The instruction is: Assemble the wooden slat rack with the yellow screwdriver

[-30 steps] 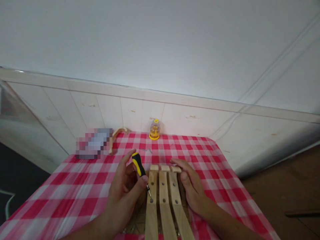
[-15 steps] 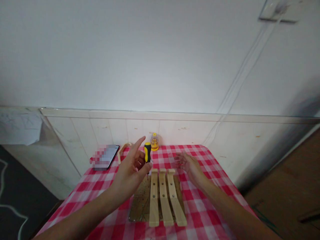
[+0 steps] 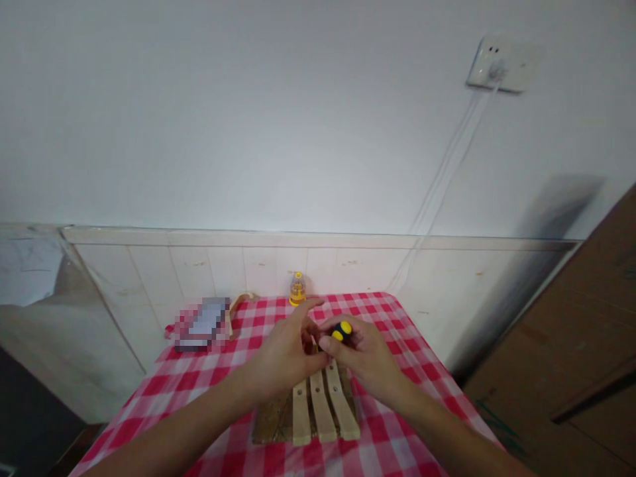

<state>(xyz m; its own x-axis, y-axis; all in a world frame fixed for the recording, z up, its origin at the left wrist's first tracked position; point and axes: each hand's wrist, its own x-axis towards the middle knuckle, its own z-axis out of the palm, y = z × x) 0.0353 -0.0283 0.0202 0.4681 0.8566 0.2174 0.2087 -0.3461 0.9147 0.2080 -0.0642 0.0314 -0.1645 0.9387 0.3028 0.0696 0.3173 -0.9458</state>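
Observation:
My right hand (image 3: 370,354) is closed round the yellow and black handle of a screwdriver (image 3: 342,330), which lies tilted with its butt toward the upper right. My left hand (image 3: 285,351) meets it at the lower end of the handle, thumb and curled fingers round it, index finger stretched out. The shaft and tip are hidden by the hands. Below them, three bent wooden pieces (image 3: 322,414) with screw-like dots lie side by side on a worn brown board (image 3: 273,421). Their far ends are covered by my hands.
A red-and-white checked cloth (image 3: 392,411) covers the table. Toward the wall stand a clear and yellow bit container (image 3: 297,289), another bent wooden piece (image 3: 233,315) and a partly blurred phone (image 3: 206,324). A wall socket (image 3: 499,66) has cords hanging down.
My right hand, open and apart before, has come in from the right and closed on the screwdriver. The screwdriver has gone from upright in my left hand to tilted between both. The view has shifted.

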